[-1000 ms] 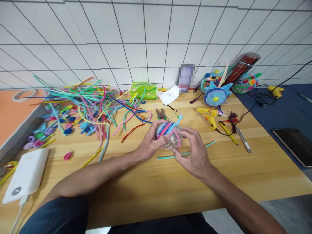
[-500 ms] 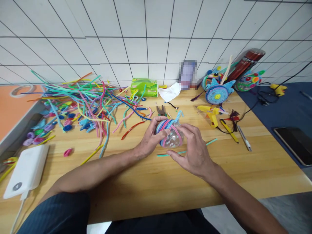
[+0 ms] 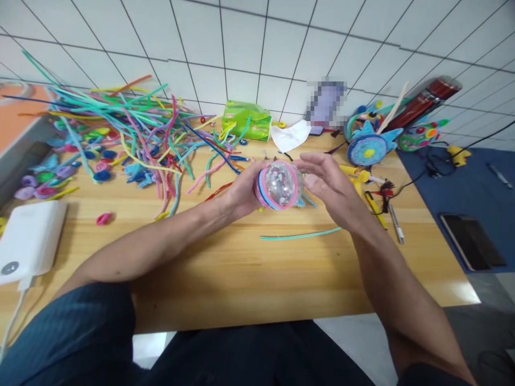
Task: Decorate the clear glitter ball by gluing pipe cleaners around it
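A clear, rounded plastic piece wrapped in pink and blue pipe cleaners (image 3: 280, 185) is held up over the table, its transparent end facing me. My left hand (image 3: 248, 187) grips it from the left, with the fingers partly hidden behind. At its right side my right hand (image 3: 330, 185) is held with fingers stretched out; whether the fingertips touch the piece I cannot tell. A light blue twisted end (image 3: 300, 201) shows below its right edge. On the wood in front of both hands lies a turquoise pipe cleaner (image 3: 300, 235).
Many coloured pipe cleaners (image 3: 132, 123) are heaped at the left, near a white power bank (image 3: 34, 236). A green tissue pack (image 3: 247, 120) stands at the back. Rightward are a yellow glue gun (image 3: 356, 176), a yellow cutter (image 3: 375, 209), a blue decorated craft (image 3: 368, 150) and a phone (image 3: 470, 241).
The wrapped piece has been turned so that its clear end faces me. My right hand has moved off to its right side, fingers straighter. The camera view has shifted.
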The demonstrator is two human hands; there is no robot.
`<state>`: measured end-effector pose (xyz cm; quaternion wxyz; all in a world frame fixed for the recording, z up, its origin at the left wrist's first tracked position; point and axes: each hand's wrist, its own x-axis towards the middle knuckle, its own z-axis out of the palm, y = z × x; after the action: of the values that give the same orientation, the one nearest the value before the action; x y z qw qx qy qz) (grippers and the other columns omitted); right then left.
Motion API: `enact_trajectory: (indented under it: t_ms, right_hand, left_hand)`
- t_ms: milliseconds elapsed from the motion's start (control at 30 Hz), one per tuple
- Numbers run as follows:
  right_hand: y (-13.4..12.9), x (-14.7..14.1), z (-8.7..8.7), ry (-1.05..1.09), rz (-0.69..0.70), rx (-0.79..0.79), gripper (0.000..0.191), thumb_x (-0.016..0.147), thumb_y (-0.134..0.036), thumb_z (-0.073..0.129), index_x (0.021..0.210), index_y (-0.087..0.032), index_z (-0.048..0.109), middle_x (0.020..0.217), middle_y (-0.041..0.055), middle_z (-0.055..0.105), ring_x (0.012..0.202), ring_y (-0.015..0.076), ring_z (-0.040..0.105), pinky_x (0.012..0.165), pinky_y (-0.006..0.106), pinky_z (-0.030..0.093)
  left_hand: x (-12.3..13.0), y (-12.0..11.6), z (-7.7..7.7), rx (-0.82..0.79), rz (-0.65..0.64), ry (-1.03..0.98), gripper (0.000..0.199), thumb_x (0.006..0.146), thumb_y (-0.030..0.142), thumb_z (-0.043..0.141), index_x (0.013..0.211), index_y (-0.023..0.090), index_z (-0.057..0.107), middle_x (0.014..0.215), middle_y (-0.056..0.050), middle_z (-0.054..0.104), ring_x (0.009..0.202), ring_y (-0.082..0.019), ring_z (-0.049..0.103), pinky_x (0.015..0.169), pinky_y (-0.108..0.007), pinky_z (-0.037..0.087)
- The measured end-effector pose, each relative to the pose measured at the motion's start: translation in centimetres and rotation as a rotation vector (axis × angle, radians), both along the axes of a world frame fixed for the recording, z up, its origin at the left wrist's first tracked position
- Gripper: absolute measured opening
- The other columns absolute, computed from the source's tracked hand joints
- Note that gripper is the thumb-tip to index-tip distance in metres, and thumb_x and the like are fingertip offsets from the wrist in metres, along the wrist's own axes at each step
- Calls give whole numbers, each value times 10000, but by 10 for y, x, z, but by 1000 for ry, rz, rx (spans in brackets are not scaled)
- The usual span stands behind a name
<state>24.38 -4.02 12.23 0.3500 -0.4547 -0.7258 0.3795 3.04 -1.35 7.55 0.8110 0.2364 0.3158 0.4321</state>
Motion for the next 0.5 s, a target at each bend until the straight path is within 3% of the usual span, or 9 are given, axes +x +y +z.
enact_trajectory:
  t_ms: [167, 300, 400, 500]
  right_hand:
    - [11, -7, 7, 10, 16, 26, 653, 948, -766, 693, 1387, -289, 612, 1478, 118, 699, 1419, 345, 633, 1195, 601, 514]
    - [14, -9, 5, -62, 43, 121, 660, 926, -730, 742, 1401, -293, 609, 1469, 106, 699, 1378, 343, 660, 1125, 581, 571]
    - [13, -11, 3, -134, 50, 198, 636, 921, -641, 774, 1418, -286, 597, 1475, 111, 686, 1363, 349, 667, 1075, 571, 603]
    - [5, -16, -3, -223, 8, 295, 643, 907, -498, 798, 1461, -270, 564, 1484, 122, 668, 1351, 351, 667, 1084, 583, 601]
  left_hand:
    - [-3, 7, 1, 42, -27, -36, 282, 914, 431, 660, 986, 174, 748, 897, -64, 805, 783, -235, 733, 674, -336, 616]
    - [-6, 9, 2, 107, -71, -32, 297, 920, 481, 673, 980, 201, 751, 971, -85, 823, 901, -296, 757, 761, -416, 647]
    - [-6, 9, 2, 184, -66, 20, 320, 916, 518, 673, 977, 212, 743, 988, -90, 817, 956, -326, 758, 777, -446, 645]
    - [-3, 4, -3, 306, 33, 121, 361, 931, 559, 648, 1003, 212, 715, 1016, -87, 790, 1000, -318, 747, 788, -424, 633]
